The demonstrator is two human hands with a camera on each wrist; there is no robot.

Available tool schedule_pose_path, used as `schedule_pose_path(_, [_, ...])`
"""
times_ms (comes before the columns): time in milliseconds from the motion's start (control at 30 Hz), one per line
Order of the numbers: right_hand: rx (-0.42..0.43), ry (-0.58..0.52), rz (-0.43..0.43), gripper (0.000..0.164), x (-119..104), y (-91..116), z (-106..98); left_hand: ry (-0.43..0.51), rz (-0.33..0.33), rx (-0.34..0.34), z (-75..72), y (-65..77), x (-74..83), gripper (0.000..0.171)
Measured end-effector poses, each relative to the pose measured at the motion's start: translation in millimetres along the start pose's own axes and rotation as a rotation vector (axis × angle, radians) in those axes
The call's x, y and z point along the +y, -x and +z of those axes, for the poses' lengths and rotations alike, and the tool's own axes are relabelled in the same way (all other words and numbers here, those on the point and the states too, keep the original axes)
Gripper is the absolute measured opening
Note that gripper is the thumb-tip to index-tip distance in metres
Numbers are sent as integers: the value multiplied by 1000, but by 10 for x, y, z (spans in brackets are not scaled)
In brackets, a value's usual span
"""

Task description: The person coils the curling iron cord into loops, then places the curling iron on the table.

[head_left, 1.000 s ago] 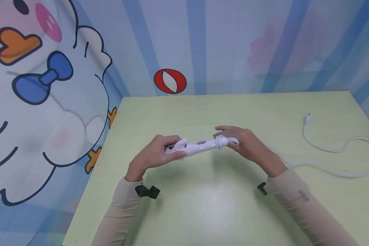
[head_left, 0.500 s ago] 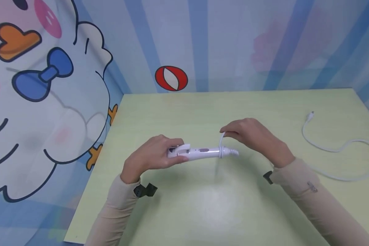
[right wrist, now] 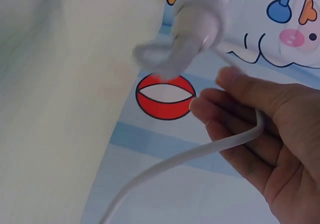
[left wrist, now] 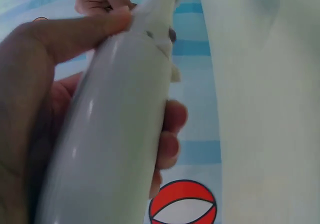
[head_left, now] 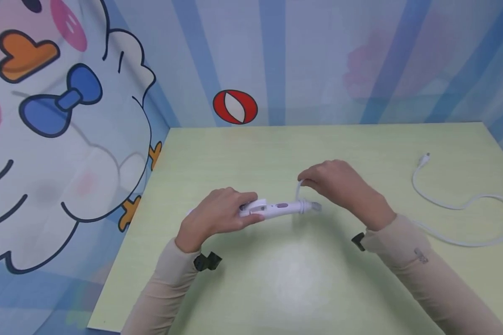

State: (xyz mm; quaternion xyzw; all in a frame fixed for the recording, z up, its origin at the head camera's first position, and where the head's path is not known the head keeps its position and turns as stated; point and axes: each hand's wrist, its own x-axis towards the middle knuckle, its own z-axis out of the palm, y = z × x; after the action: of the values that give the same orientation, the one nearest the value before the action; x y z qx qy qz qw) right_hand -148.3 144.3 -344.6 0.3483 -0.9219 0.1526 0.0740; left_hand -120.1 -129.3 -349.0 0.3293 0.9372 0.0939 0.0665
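A white curling iron (head_left: pixel 278 210) is held level above the table, its handle end toward the right. My left hand (head_left: pixel 220 213) grips it near the clamp lever, and in the left wrist view the fingers wrap round the thick white barrel (left wrist: pixel 115 119). At the handle end, the white cord (right wrist: pixel 175 161) is looped round the handle. My right hand (head_left: pixel 337 184) pinches a stretch of that cord just behind the handle end. In the right wrist view the cord also runs across the palm, and the handle end (right wrist: pixel 197 24) looks blurred.
The rest of the cord trails in a loose curve over the right side of the pale green table (head_left: pixel 293 288), ending in a plug (head_left: pixel 424 159). A wall with cartoon prints (head_left: pixel 234 107) borders the table at the back and left.
My right hand, beside the handle end with fingers spread a second ago, now pinches the cord and draws it up behind the handle. The curling iron has shifted slightly right and down.
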Motion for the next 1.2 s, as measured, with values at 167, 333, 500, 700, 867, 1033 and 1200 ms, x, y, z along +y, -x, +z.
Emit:
schedule_pose_path(167, [47, 73, 76, 8, -134, 26, 48, -2, -74, 40, 127, -73, -18, 34])
schedule_pose_path(333, [69, -107, 283, 16, -298, 75, 135, -57, -167, 130, 198, -118, -20, 34])
schedule_pose_path(500, [124, -415, 452, 24, -370, 127, 205, -40, -217, 216, 196, -162, -15, 39])
schedule_pose_path(700, [136, -596, 479, 23, -275, 217, 333, 40, -251, 299, 127, -168, -32, 40])
schedule_pose_path(867, [142, -623, 393, 24, -131, 290, 510, 85, -221, 301, 73, -150, -26, 44])
schedule_pose_path(1033, [229, -493, 217, 20, 0, 315, 635, 146, -207, 270, 70, -132, -34, 44])
schedule_pose_path(1200, [279, -386, 112, 16, 65, 300, 663, 194, -197, 229, 73, -126, -20, 44])
